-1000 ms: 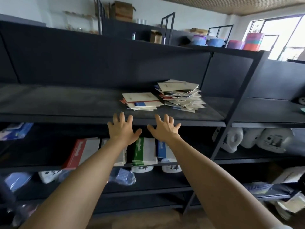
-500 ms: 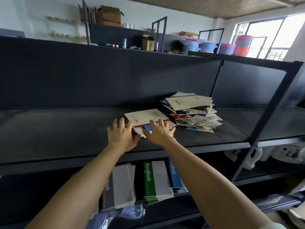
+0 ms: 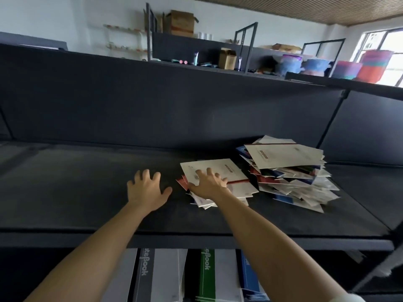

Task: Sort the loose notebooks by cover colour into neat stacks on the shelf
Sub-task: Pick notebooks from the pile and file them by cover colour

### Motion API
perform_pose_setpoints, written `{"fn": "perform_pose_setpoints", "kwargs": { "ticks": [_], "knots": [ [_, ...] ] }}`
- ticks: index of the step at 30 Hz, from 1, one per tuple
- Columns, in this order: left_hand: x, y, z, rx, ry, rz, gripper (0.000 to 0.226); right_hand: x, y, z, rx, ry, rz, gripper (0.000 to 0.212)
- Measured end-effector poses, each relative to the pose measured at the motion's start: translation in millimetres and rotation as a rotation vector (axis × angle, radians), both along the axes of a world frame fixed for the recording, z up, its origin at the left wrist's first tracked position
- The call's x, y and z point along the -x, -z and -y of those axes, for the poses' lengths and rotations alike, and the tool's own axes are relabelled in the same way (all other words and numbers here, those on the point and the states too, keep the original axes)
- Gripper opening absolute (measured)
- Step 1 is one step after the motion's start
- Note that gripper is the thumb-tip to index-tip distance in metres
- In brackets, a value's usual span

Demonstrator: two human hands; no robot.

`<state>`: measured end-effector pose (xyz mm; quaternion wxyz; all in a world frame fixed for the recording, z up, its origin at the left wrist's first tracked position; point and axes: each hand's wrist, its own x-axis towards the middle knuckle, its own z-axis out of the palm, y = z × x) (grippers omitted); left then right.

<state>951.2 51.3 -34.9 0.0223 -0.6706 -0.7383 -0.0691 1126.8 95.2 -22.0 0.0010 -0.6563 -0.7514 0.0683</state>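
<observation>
Two heaps of thin notebooks lie on the dark shelf. The small heap has a white cover on top, with red and blue edges showing beneath. To its right a taller, messy pile mixes white, red and blue covers. My right hand rests on the small heap's near left corner, fingers spread over the white cover. My left hand lies flat on the bare shelf just left of that heap, fingers splayed, holding nothing.
The shelf's dark back panel rises behind the heaps, and a metal upright stands right of the messy pile. Below the shelf edge stand grey, green and blue notebook packs. Cardboard boxes and coloured baskets sit on the top level.
Both hands have reached forward from the shelf's front edge onto the shelf. The right hand now sits on the small heap; the left has drifted left onto bare shelf.
</observation>
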Motion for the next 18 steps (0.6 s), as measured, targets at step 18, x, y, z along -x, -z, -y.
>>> {"fn": "perform_pose_setpoints", "kwargs": {
  "ticks": [18],
  "knots": [
    [25,-27,-43,0.009,0.097,0.492,0.050,33,-123,-28,-0.561,0.061,0.063,0.028]
  ]
}}
